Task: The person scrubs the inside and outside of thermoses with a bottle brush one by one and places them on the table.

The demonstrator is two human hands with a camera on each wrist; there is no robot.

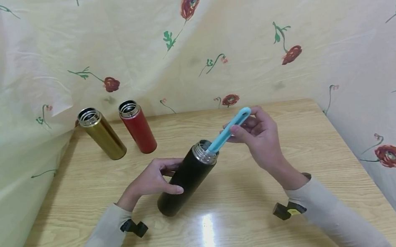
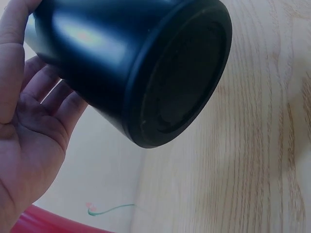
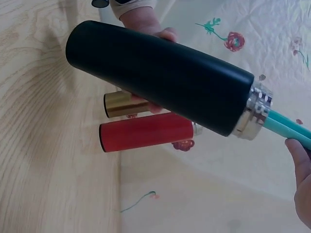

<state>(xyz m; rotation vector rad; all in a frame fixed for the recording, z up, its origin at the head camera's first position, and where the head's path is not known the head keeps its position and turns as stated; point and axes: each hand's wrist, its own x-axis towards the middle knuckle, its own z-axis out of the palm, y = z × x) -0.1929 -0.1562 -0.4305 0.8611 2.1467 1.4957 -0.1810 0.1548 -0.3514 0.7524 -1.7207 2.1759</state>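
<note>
My left hand (image 1: pixel 156 178) grips a black flask (image 1: pixel 187 182) around its body, tilted with its mouth up to the right. In the left wrist view the flask's round base (image 2: pixel 187 73) faces the camera. Between the thumb and fingers of my right hand (image 1: pixel 262 137) is a light blue handle (image 1: pixel 227 131). Its lower end goes into the flask's steel threaded mouth (image 3: pixel 253 111); whatever is on that end is hidden inside.
A gold flask (image 1: pixel 106 136) and a red flask (image 1: pixel 139 129) stand uncapped at the back left of the wooden table (image 1: pixel 243 227). Flower-printed cloth (image 1: pixel 154 28) hangs behind and along both sides.
</note>
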